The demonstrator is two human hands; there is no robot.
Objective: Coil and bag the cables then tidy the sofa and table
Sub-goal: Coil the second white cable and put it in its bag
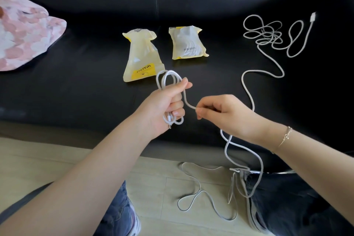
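The left hand's fingers (177, 108) are curled tight round a few finished loops of thin white cable (169, 82), a plug end poking out below the fist; just right of that coil, the right hand (224, 111) pinches the same cable's free run between thumb and fingertips. Nearer than the coil, the slack drops past the jeans to the pale wooden floor (162, 178). Just beyond the coil on the black leather sofa (86, 73) lie two yellowish plastic pouches (142, 57), one seemingly packed already. Far right of the coil, a second white cable (272, 34) sprawls tangled. Coiling is underway; the next wrap likely needs slack fed leftward without snagging.
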